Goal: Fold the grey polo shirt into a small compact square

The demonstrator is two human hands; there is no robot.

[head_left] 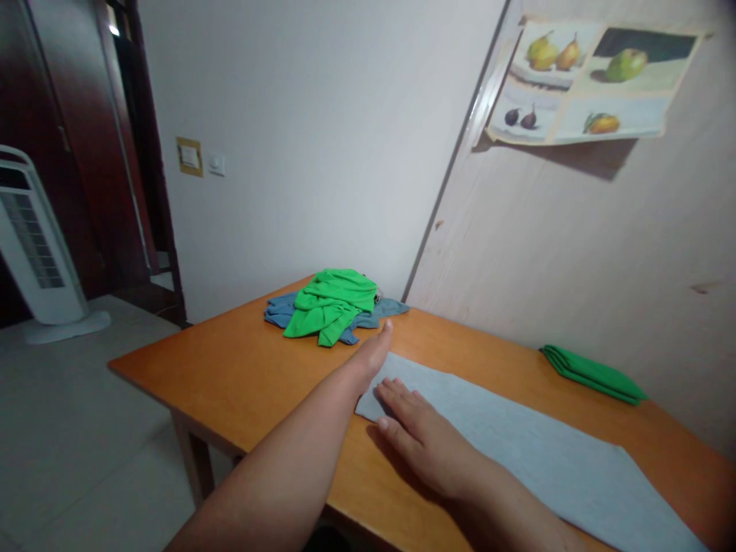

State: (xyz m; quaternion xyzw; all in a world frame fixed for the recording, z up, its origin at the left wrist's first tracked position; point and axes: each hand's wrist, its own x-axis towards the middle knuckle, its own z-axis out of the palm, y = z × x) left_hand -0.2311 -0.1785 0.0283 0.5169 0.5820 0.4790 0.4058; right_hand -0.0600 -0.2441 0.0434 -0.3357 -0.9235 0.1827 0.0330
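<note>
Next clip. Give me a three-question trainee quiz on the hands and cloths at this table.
1. True or false: the right hand lies flat on the grey cloth.
2. What lies on top of the blue cloth at the far corner of the table? A) a crumpled green cloth B) a book C) a plate
3. Short answer: which hand reaches nearer the blue cloth?

Key: 1 true. 2 A. 3 the left hand, at the grey cloth's far end.
</note>
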